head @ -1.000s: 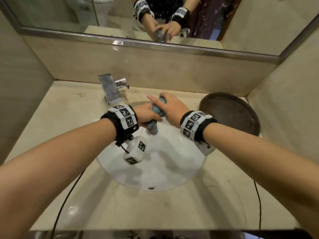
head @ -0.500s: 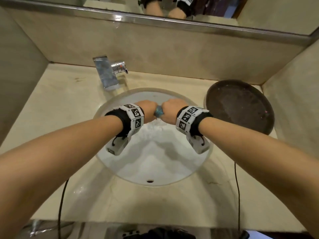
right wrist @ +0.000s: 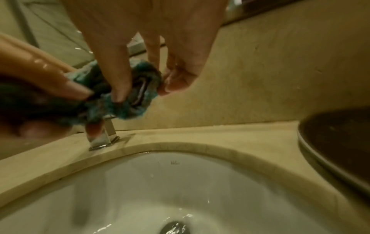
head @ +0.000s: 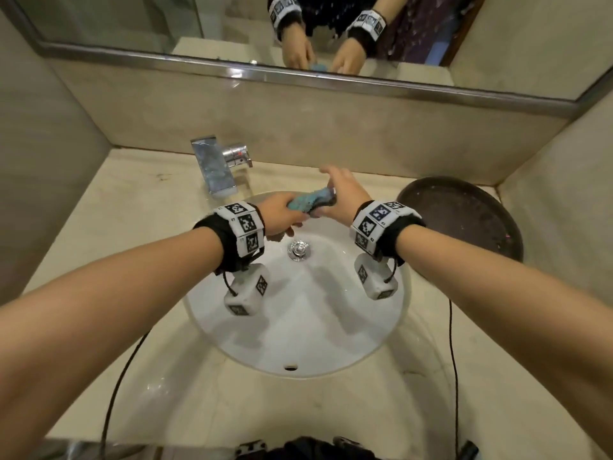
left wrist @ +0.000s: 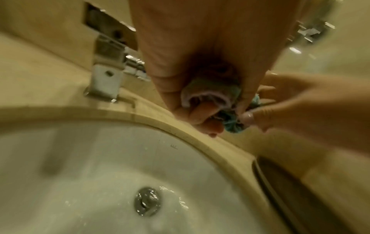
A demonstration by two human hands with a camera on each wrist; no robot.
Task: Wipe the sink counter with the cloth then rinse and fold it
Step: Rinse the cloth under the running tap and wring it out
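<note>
A wet teal cloth [head: 310, 202], twisted into a roll, hangs over the back of the white sink basin [head: 331, 333]. My left hand [head: 282, 217] grips its left end, fingers curled round the cloth [left wrist: 210, 96]. My right hand [head: 338, 194] pinches the other end of the cloth [right wrist: 128, 95] between thumb and fingers, with some fingers lifted. The beige sink counter [head: 109, 227] surrounds the basin. Water lies around the drain [head: 299, 249].
A chrome faucet [head: 215, 167] stands at the back left of the basin. A dark round tray [head: 464, 217] lies on the counter at the right. A mirror [head: 232, 34] runs along the wall above. Walls close in both sides.
The two fists were pressed together wringing the cloth; now they have drawn apart and moved toward the back of the basin, showing more of the roll. The right fingers have loosened.
</note>
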